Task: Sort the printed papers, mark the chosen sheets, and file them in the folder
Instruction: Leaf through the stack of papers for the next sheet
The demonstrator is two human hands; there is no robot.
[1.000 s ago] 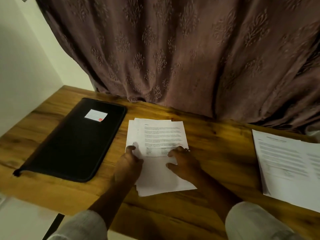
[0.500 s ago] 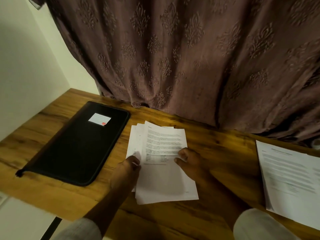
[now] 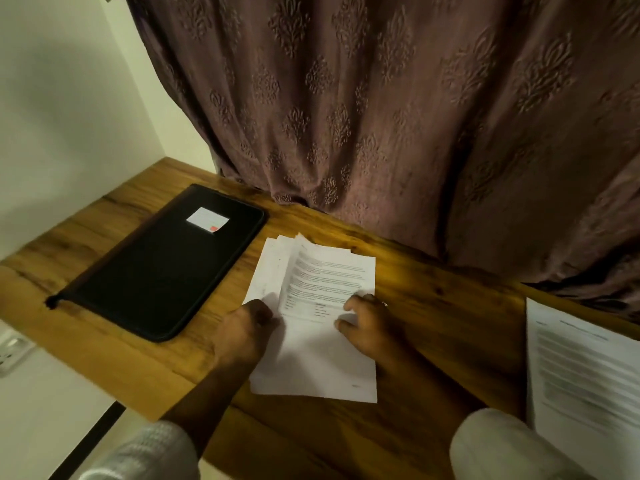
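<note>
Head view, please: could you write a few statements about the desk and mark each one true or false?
1. The black folder lies closed, left of the paper stack. True.
2. Both hands are off the stack. False: the left hand grips its edge and the right hand rests on it.
3. More printed sheets lie apart, to the right. True.
4. A pen lies on the folder. False: only a white label shows there.

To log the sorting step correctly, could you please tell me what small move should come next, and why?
Probably lift the top sheet clear: the left hand appears to pinch its raised left edge, the right hand rests on it, lower sheets fan out, and the folder lies closed.
</note>
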